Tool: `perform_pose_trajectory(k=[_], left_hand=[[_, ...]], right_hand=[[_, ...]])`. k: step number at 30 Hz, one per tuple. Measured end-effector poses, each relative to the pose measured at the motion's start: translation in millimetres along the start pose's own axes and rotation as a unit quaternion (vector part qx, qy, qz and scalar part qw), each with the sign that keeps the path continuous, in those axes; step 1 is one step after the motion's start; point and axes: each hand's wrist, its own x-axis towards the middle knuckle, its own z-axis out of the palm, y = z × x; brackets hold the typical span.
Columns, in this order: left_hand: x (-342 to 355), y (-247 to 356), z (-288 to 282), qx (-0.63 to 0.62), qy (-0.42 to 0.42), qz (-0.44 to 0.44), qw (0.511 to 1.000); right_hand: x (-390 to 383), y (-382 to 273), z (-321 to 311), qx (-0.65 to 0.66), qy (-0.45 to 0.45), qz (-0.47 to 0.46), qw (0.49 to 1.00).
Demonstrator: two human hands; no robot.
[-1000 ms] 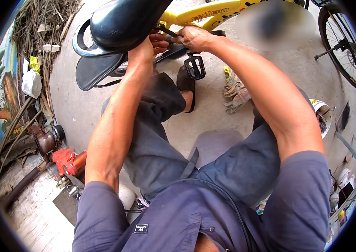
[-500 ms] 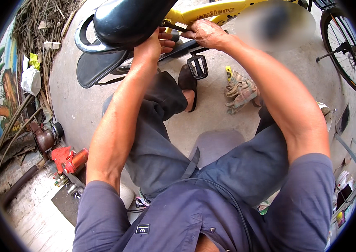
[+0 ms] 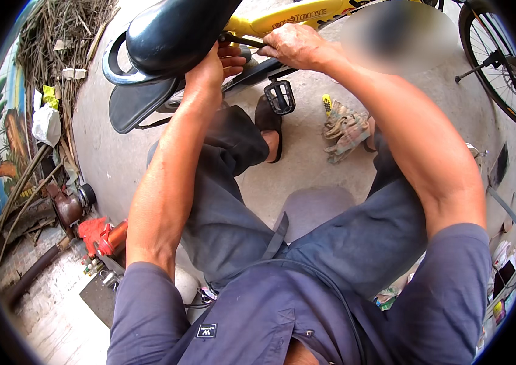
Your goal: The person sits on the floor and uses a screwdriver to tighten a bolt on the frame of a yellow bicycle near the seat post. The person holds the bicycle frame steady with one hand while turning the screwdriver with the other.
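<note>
Head view: both hands work beside a glossy black bicycle saddle (image 3: 176, 33).
Right hand (image 3: 294, 47) grips slim dark rod-shaped tool (image 3: 246, 42) by yellow metal bike frame (image 3: 276, 17); left hand (image 3: 212, 64) under saddle, fingers loosely apart, can't tell grasp. Saddle looks mounted; work seems unfinished.

1. Dark lettering (image 3: 300, 16) is carried along the side of the yellow bicycle frame (image 3: 255, 24).
2. A small dark rectangular label (image 3: 207, 330), edged and marked in white, is borne on the grey-blue shirt (image 3: 243, 304).
</note>
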Motion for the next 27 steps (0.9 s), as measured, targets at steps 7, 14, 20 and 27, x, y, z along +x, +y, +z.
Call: perform_pose_trajectory(k=[7,14,20,27], left_hand=[[0,0,2,-0.018,-0.015,0.013,1.000],[-4,2,8,0.002,-0.025,0.039,0.999],[-2,3,6,0.006,-0.025,0.034,0.999],[-3,4,8,0.002,-0.020,0.035,0.999]], right_hand=[[-3,1,8,-0.009,0.057,-0.012,0.998],[6,2,21,-0.010,0.093,-0.007,0.996],[6,-2,12,0.018,0.021,0.042,0.999],[3,5,9,0.013,0.007,0.046,0.999]])
